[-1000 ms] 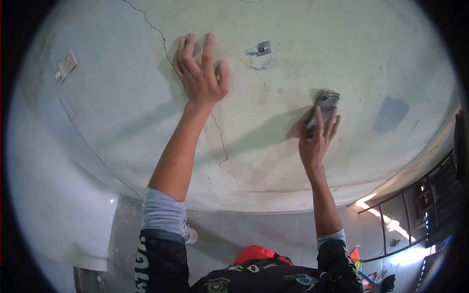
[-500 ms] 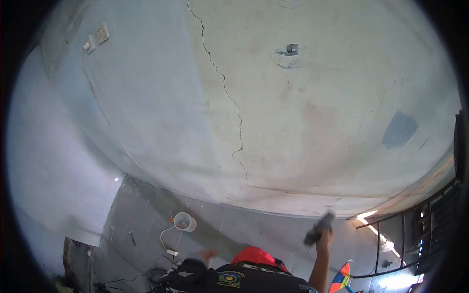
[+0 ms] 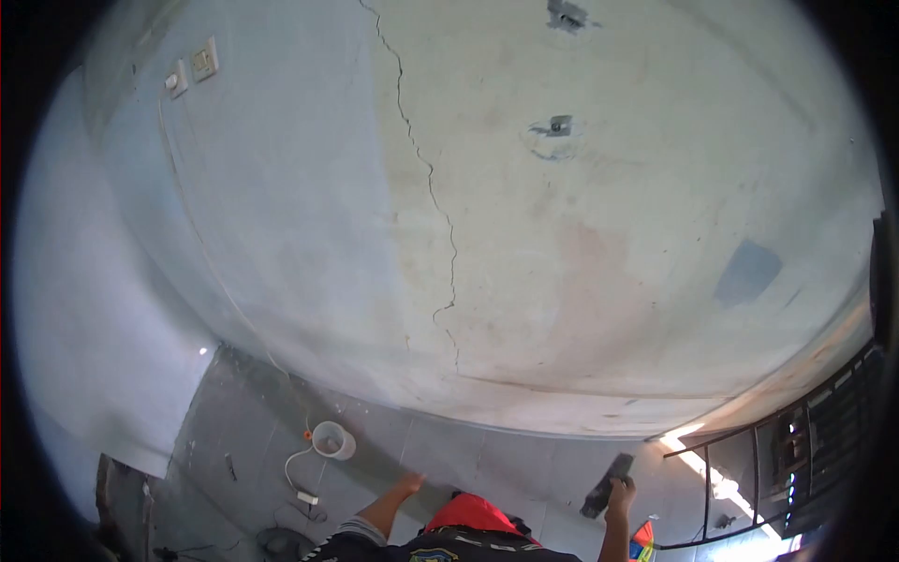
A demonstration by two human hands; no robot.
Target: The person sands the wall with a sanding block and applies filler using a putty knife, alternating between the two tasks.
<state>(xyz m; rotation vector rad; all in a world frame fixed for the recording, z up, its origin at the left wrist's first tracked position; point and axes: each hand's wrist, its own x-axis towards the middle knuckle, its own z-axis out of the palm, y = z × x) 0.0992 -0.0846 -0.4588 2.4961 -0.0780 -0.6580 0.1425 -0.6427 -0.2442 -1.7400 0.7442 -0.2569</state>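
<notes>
My right hand [image 3: 621, 494] is closed around a dark grey oblong block [image 3: 600, 496], gripped at its side and tilted, out in front of my body at the lower right. Its exact kind does not show. My left hand [image 3: 409, 482] is held over the floor at the lower middle, with no object visible in it; its fingers are too small and foreshortened to make out. Ahead stands a pale green and blue wall [image 3: 506, 234] with a long jagged crack [image 3: 431, 178] running down it. Neither hand touches the wall.
A white bucket [image 3: 333, 440] stands on the grey tiled floor [image 3: 449, 450], near a power strip [image 3: 307, 498] and its cable. Wall sockets [image 3: 205, 61] sit at the upper left. A dark metal frame [image 3: 757, 468] and a colourful item [image 3: 642, 541] are at the lower right.
My view has tilted up and shifted slightly. My left forearm has come forward into sight. The dark grey block, blurred by motion before, shows sharply and sits lower in view.
</notes>
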